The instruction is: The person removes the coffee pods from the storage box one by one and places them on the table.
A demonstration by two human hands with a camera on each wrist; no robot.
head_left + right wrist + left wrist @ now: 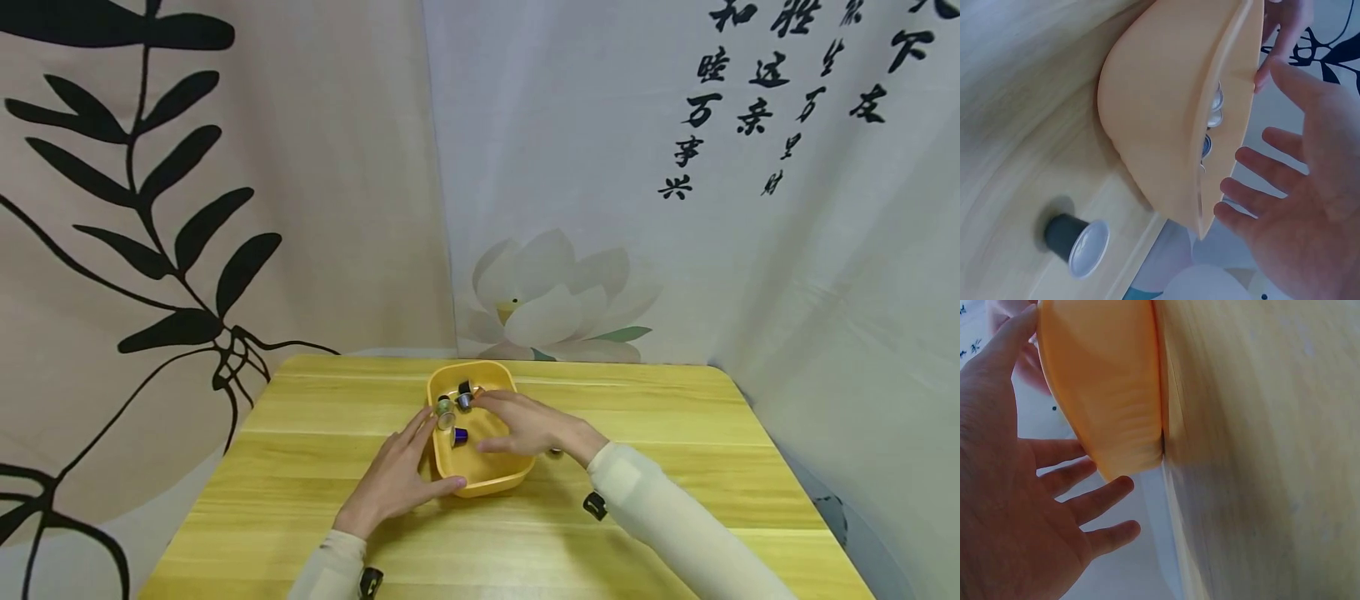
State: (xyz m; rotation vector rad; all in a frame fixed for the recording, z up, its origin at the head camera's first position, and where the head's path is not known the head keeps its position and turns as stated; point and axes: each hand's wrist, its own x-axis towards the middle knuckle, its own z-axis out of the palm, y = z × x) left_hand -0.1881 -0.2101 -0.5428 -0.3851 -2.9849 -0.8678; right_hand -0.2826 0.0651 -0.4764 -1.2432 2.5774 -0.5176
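Touching the rim of the yellow tray with the left hand, with fingers straight and spread apart. Reaching over the tray with the right hand, also with loose, spread fingers, and pinching nothing. Seeing the tray sitting on the desk, near the far edge, and holding small cups: a green cup, a silver and black cup and a purple cup. Also seeing a dark cup with a pale top, standing on the desk outside the tray, below the right hand. Maybe risking a bump to that dark cup by dipping the right hand too low, and so tipping or rolling it away. Perhaps risking a tilt too, by pressing hard on one side of the rim, and so sending the little cups sliding into each other.
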